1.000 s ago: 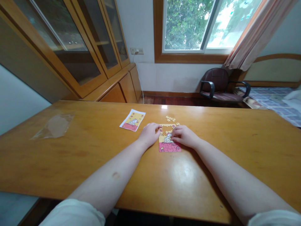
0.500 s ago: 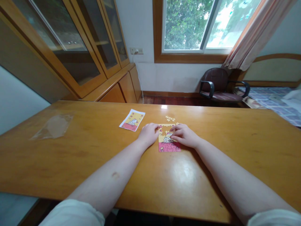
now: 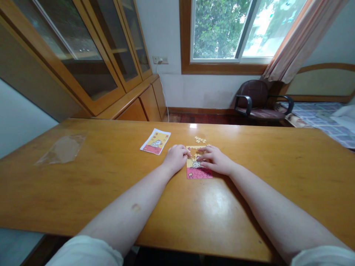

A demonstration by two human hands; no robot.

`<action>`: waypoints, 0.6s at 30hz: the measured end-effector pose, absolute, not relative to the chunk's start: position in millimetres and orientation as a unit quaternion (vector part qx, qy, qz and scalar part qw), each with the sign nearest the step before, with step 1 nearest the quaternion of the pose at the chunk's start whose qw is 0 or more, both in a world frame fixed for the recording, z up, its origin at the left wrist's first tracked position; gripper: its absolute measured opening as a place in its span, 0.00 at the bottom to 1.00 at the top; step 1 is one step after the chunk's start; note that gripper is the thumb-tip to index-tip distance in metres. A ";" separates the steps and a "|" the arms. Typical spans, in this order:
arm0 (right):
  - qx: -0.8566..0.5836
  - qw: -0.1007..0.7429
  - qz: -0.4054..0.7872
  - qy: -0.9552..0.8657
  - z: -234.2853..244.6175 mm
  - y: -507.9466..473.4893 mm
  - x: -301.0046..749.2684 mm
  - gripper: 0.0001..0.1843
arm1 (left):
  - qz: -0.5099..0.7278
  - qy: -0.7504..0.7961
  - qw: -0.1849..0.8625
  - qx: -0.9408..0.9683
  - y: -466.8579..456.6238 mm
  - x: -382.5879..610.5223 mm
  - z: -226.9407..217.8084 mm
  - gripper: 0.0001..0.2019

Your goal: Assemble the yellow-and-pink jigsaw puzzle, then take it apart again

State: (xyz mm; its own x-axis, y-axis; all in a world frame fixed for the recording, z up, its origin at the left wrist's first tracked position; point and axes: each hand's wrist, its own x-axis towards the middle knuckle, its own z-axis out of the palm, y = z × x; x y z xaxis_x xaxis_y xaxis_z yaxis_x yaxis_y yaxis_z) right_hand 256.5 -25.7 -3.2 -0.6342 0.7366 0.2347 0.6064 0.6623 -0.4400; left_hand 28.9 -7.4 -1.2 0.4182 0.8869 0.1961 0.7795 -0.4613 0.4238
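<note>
A small jigsaw puzzle (image 3: 198,173) with a yellow and pink cartoon picture lies on the wooden table (image 3: 111,177). My left hand (image 3: 176,157) rests at its left edge, fingers curled against the upper corner. My right hand (image 3: 215,159) lies over the puzzle's upper right part, fingers stretched leftward and pressing on the pieces. A few loose yellow pieces (image 3: 200,140) sit just beyond the puzzle.
A printed card (image 3: 155,141) with the same picture lies left of the puzzle. A clear plastic bag (image 3: 63,148) is at the table's far left. A wooden glass-door cabinet (image 3: 91,55) stands left, a dark armchair (image 3: 257,101) under the window.
My right hand has slid a little left and up across the puzzle, its fingers stretching out. My left hand has stayed at the left edge.
</note>
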 end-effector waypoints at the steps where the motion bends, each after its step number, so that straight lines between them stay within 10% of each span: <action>1: -0.379 0.198 0.161 -0.889 -3.2 -26.0 256.3 0.15 | 0.201 0.496 0.136 0.834 -7.3 28.8 -1.9 0.14; 18: -0.393 0.178 0.154 -0.889 -6.6 -26.2 254.0 0.19 | 0.194 0.469 0.147 0.849 -4.8 28.8 -7.8 0.15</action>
